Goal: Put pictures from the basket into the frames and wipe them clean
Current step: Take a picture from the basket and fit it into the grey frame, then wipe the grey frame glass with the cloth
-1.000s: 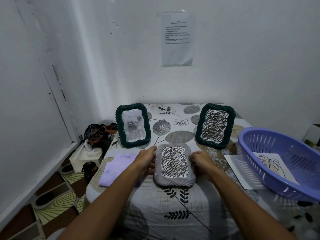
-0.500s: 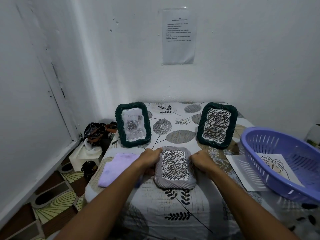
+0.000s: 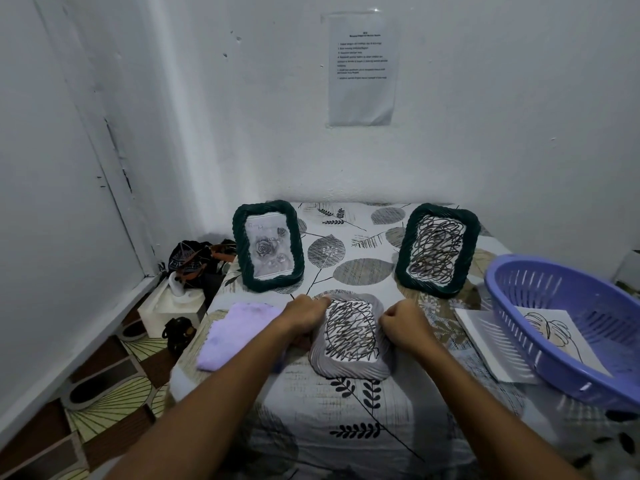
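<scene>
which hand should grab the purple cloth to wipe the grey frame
Left, probably. The purple cloth lies right beside the left hand, on its outer side. The right hand has its grip on the far edge of the grey frame and would have to cross over it.

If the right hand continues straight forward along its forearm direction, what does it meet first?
Probably the grey frame it already grips: the right hand points forward-left at the frame's right edge. Depth is uncertain.

Not much can be made out here. Several lines of small print are seen on the sheet of paper (image 3: 362, 69) taped to the wall, but they're too blurry to be read. Faint script on the rose picture (image 3: 267, 249) can't be deciphered either.
</scene>
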A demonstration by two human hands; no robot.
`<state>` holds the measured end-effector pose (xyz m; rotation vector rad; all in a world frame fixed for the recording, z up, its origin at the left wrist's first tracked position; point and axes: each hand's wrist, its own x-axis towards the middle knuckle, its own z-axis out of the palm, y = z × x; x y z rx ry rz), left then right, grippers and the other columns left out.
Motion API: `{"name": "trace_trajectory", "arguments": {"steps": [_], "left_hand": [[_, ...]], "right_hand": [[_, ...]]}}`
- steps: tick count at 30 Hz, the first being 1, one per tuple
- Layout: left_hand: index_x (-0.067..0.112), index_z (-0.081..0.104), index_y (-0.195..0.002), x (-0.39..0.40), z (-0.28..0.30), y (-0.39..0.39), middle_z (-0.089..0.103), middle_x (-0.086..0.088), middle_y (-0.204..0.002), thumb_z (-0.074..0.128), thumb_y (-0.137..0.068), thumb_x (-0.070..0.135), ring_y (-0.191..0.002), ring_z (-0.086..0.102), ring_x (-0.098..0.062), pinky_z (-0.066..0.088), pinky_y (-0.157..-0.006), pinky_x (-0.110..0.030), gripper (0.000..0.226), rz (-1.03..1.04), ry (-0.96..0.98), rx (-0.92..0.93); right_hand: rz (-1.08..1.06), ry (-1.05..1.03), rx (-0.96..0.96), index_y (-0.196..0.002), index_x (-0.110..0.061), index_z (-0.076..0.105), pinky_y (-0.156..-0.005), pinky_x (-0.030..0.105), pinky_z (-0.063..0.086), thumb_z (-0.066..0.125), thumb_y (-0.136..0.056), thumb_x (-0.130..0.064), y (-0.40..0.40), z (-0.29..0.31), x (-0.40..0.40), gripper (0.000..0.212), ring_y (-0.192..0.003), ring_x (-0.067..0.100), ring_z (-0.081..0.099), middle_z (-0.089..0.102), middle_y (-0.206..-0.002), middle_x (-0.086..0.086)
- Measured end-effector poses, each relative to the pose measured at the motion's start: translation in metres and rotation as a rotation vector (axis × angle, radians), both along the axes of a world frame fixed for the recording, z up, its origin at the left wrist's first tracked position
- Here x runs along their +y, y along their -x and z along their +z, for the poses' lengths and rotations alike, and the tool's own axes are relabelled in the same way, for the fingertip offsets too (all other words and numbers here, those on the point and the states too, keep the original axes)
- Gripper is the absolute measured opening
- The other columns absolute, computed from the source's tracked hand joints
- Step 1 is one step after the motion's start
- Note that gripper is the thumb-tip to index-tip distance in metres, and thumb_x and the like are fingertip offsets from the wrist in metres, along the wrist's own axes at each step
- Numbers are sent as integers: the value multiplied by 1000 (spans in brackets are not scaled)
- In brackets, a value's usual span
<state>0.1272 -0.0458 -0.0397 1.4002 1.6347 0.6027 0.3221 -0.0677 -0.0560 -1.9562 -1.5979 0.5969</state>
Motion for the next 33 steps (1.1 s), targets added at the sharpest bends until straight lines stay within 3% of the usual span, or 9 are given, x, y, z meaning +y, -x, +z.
{"name": "trace_trajectory", "arguments": {"steps": [3,10,14,17,19,24,26,29,33], "left_hand": [[2,58,-96,-1,1,-2,63,-19,-96,45,-96,45,-79,62,-30,48,-64,-30,45,-26,-45,90],[1,59,-102,-6,8,3,63,-18,-103,48,-96,43,-89,62,-29,47,-74,-30,44,-64,-46,110],[0,65,-95,-16,17,17,63,-11,-84,54,-95,35,-71,57,-21,44,-67,-28,37,-95,-121,76],[1,67,-101,-29,30,42,61,-11,-85,56,-95,27,-76,57,-23,48,-64,-30,29,-68,-220,37],[7,66,-102,-38,37,66,62,-11,-91,56,-96,25,-82,59,-25,49,-59,-28,22,-30,-256,24],[13,68,-90,-55,33,128,64,-2,-82,58,-94,22,-77,56,-18,41,-64,-26,14,98,-330,43],[13,68,-91,-60,28,143,65,-2,-83,58,-94,23,-77,56,-16,42,-69,-27,16,133,-314,38],[12,68,-99,-65,21,156,65,-2,-90,56,-96,27,-80,56,-14,45,-73,-29,20,149,-292,31],[8,68,-106,-68,13,160,63,-4,-92,53,-98,28,-80,56,-14,45,-71,-28,27,135,-257,-4]], "right_hand": [[38,-48,-100,-73,1,70,-61,34,52,52,-86,-13,5,0,-7,26,-65,26,63,66,-69,14],[101,-41,-323,-96,-11,64,-70,34,51,47,-89,-17,18,3,-21,20,-81,28,62,67,-92,11],[68,-83,-428,-104,-13,62,-79,36,50,47,-88,-20,27,14,-29,23,-98,30,58,65,-104,11],[75,-163,-308,-109,-11,66,-83,37,51,50,-88,-18,46,32,-32,27,-102,30,60,67,-109,12],[133,-139,-103,-107,-11,69,-81,37,53,53,-87,-16,66,43,-30,26,-94,27,63,70,-103,11],[269,204,436,-88,-1,64,-63,40,57,51,-87,1,119,50,-22,13,-64,30,63,60,-77,17],[253,255,420,-81,-1,59,-61,45,58,53,-84,1,134,40,-10,7,-64,32,61,58,-77,21],[194,232,304,-78,-2,54,-73,52,58,61,-77,-8,152,27,4,9,-77,35,67,65,-89,25],[153,194,170,-81,-5,51,-70,36,52,70,-81,-21,158,27,6,25,-87,32,65,60,-88,16]]}}
